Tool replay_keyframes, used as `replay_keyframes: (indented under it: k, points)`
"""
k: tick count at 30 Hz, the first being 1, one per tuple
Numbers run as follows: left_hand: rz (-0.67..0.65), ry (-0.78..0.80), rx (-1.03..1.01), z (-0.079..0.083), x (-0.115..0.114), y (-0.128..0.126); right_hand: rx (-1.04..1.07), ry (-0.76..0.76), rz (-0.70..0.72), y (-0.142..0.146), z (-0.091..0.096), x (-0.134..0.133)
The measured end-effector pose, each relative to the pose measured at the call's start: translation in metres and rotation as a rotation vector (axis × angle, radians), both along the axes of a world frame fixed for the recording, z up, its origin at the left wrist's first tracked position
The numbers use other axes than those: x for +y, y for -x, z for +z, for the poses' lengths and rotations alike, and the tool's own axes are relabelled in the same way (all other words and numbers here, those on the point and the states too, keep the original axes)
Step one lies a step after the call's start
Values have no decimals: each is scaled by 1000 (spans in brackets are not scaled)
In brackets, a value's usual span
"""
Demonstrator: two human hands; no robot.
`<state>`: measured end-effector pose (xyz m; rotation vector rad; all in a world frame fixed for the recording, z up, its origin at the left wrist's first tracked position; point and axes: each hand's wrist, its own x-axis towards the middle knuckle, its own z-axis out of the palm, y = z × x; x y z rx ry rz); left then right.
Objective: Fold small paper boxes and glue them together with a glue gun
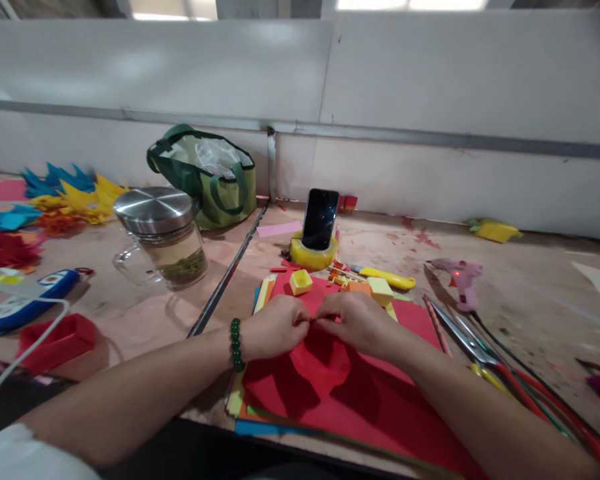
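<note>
My left hand (275, 328) and my right hand (356, 321) meet over a stack of coloured paper sheets (360, 400), red on top. Both hands pinch a small piece of red paper (314, 323) between their fingertips. A green bead bracelet (237, 345) circles my left wrist. A larger folded red paper shape (325, 365) lies just below the hands on the stack. Small yellow paper cubes (301, 281) and an orange one sit beyond the hands.
A phone (320, 219) leans in a yellow tape roll (314, 253). A glass jar with a steel lid (161, 237) and a green bag (207, 175) stand at the left. A pink glue gun (460, 279), scissors (480, 350) and a yellow knife (387, 277) lie at the right.
</note>
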<state>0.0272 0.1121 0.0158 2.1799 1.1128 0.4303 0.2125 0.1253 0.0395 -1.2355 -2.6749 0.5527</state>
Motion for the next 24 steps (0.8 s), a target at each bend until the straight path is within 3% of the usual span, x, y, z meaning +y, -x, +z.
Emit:
replay_keyframes:
  k: [13, 24]
  points:
    - [27, -55, 8, 3, -4, -2, -13, -109, -37, 4, 0, -9]
    - [61, 87, -88, 3, -1, 1, -7, -189, 53, 1, -5, -5]
